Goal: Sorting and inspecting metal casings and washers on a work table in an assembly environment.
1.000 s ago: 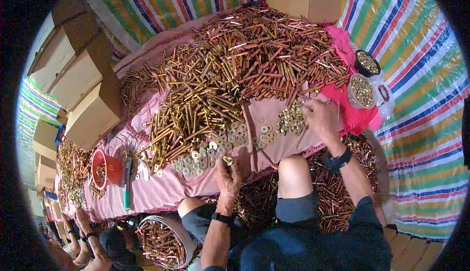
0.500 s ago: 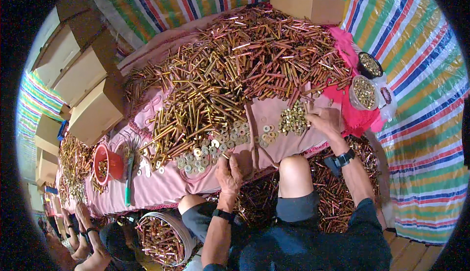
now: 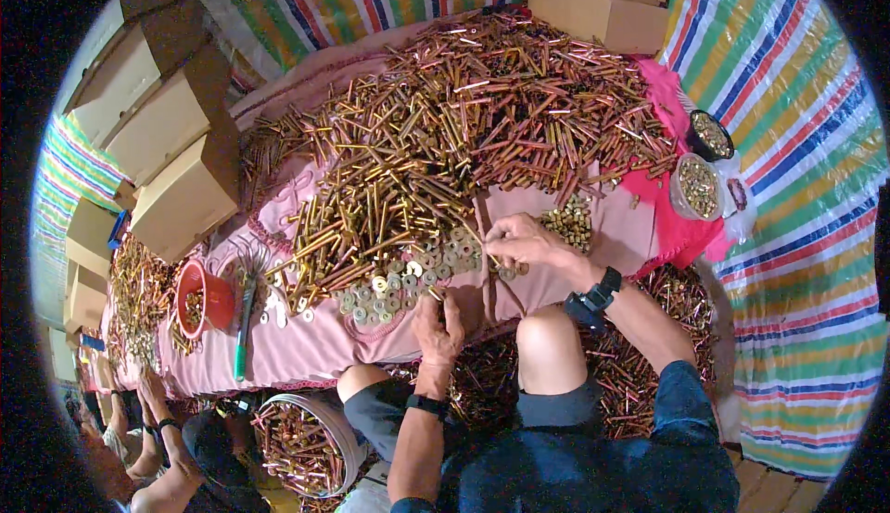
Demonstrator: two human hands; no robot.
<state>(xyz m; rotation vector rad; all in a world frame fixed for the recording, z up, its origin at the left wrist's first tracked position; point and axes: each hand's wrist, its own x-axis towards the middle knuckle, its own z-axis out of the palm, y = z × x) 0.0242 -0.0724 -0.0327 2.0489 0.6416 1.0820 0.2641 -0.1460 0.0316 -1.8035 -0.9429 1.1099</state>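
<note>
My left hand [image 3: 438, 332] is closed at the cloth's near edge, its fingers round what looks like a metal bolt [image 3: 436, 294], of which only the end shows. My right hand [image 3: 524, 242] is held over the right end of the flat round washers [image 3: 385, 292], thumb and fingers pinched. A slim golden rod shows beside its fingertips; what the pinch holds is too small to tell. Behind that hand lies a small heap of brass-coloured nuts [image 3: 567, 221]. Beyond both hands spreads a large pile of long golden and coppery bolts [image 3: 399, 170].
A red bucket [image 3: 205, 300] and a green-handled tool [image 3: 243, 328] stand at left. Two tubs of small parts [image 3: 697, 187] sit at right. Cardboard boxes [image 3: 185, 189] line the left. A bolt-filled bucket [image 3: 306, 448] is below, near another person's hands [image 3: 153, 392].
My right hand has moved left from the nut heap to the washers. My left hand stays almost where it was, fingers still closed. The view has shifted slightly.
</note>
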